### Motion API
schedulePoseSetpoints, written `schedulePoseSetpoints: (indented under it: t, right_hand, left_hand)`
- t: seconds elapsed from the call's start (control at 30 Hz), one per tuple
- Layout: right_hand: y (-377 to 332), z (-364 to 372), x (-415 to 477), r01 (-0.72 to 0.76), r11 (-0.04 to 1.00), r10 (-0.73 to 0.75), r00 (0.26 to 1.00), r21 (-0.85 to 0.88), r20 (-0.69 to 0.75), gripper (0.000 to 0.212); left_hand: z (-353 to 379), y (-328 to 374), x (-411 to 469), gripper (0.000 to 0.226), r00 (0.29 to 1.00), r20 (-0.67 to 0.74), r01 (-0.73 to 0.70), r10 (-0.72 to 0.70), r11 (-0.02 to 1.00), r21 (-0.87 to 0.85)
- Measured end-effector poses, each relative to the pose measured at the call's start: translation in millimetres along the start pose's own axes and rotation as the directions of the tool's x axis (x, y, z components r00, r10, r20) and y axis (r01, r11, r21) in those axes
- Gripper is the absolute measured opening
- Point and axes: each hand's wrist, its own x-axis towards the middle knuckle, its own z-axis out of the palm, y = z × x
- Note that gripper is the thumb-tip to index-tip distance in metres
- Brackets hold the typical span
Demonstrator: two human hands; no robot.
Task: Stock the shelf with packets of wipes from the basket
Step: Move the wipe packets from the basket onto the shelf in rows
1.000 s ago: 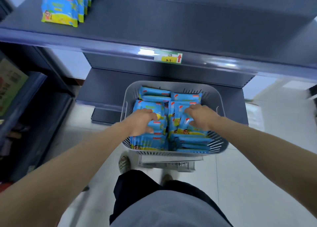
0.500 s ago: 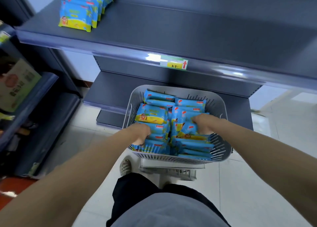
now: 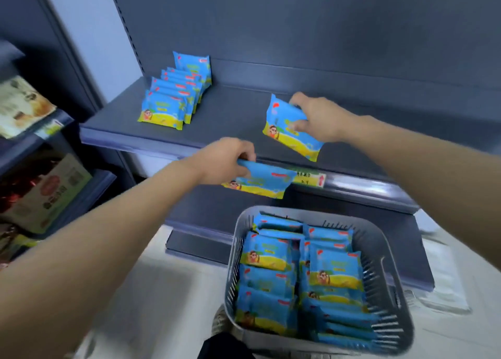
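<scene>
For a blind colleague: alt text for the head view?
The right hand holds a wipes packet over the shelf; the left hand holds another packet at its front edge. A row of packets stands at the shelf's left; the basket below holds more.

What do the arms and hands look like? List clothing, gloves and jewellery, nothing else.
The left grip and right grip are bare hands: no gloves, and no rings that I can make out. The left forearm and right forearm are bare too, with no sleeve, watch or band anywhere up to the frame edge. No markings are visible.
</scene>
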Motion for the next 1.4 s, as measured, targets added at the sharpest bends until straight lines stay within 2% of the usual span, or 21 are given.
schedulePoseSetpoints:
  t: [0.13,0.27,0.57,0.8,0.87,0.93,1.0,1.1,1.17,1.23,1.3,1.4]
  right_hand:
    - [-14.2,-18.1,75.1,-0.027,1.000,0.027,1.000,0.006,-0.010,0.042]
    - [-23.9,-13.2,147.5,-0.068,0.998,0.067,0.998,0.012,0.017,0.038]
    - [-19.9,17.2,270.4,-0.169,0.985,0.168,0.986,0.041,0.020,0.030]
    - [-9.3,32.5,310.1,-0.142,0.984,0.141,0.990,0.105,0.018,0.025]
    - [-7.4,34.4,316.1,-0.157,0.985,0.157,0.988,0.064,0.006,0.024]
    - [-6.0,35.3,320.2,-0.167,0.982,0.164,0.986,-0.085,-0.036,0.029]
    - [-4.2,36.9,323.3,-0.154,0.963,0.136,0.986,-0.221,-0.095,0.034]
    - [-2.9,39.7,324.2,-0.130,0.939,0.087,0.986,-0.320,-0.146,0.033]
    - [-2.0,40.4,323.5,-0.110,0.948,0.068,0.987,-0.300,-0.148,0.031]
    - [-1.4,37.9,320.6,-0.097,0.973,0.062,0.983,-0.209,-0.171,0.027]
    - [-0.9,34.0,316.0,-0.097,0.986,0.063,0.970,-0.135,-0.235,0.023]
    - [-2.5,28.5,304.6,-0.101,0.988,0.062,0.952,-0.116,-0.298,0.020]
  left_hand:
    - [-56.8,-38.1,24.3,0.013,0.993,-0.114,0.010,-0.030,0.986,-0.168]
    - [-89.3,-82.4,53.6,0.016,0.992,-0.119,0.016,-0.039,0.982,-0.188]
    - [-108.1,-153.0,145.6,0.012,0.997,-0.074,-0.026,0.018,0.993,-0.112]
    - [-106.5,-184.5,198.7,0.017,0.998,-0.051,-0.050,0.047,0.997,-0.064]
    - [-105.5,-190.8,207.9,0.022,0.998,-0.039,-0.044,0.043,0.999,-0.032]
    - [-104.4,-196.4,215.7,0.026,0.996,-0.047,-0.072,0.075,0.995,0.071]
    - [-103.0,-200.8,222.5,0.029,0.990,-0.077,-0.100,0.117,0.976,0.195]
    - [-99.1,-203.6,231.3,0.041,0.988,-0.062,-0.115,0.139,0.949,0.294]
    - [-95.9,-206.3,237.8,0.046,0.989,-0.036,-0.119,0.141,0.927,0.356]
    - [-93.9,-209.3,245.9,0.050,0.991,-0.036,-0.104,0.129,0.909,0.403]
    - [-93.0,-212.1,254.4,0.052,0.993,-0.044,-0.077,0.105,0.904,0.421]
    - [-91.9,-213.6,264.4,0.052,0.995,-0.061,-0.043,0.076,0.906,0.421]
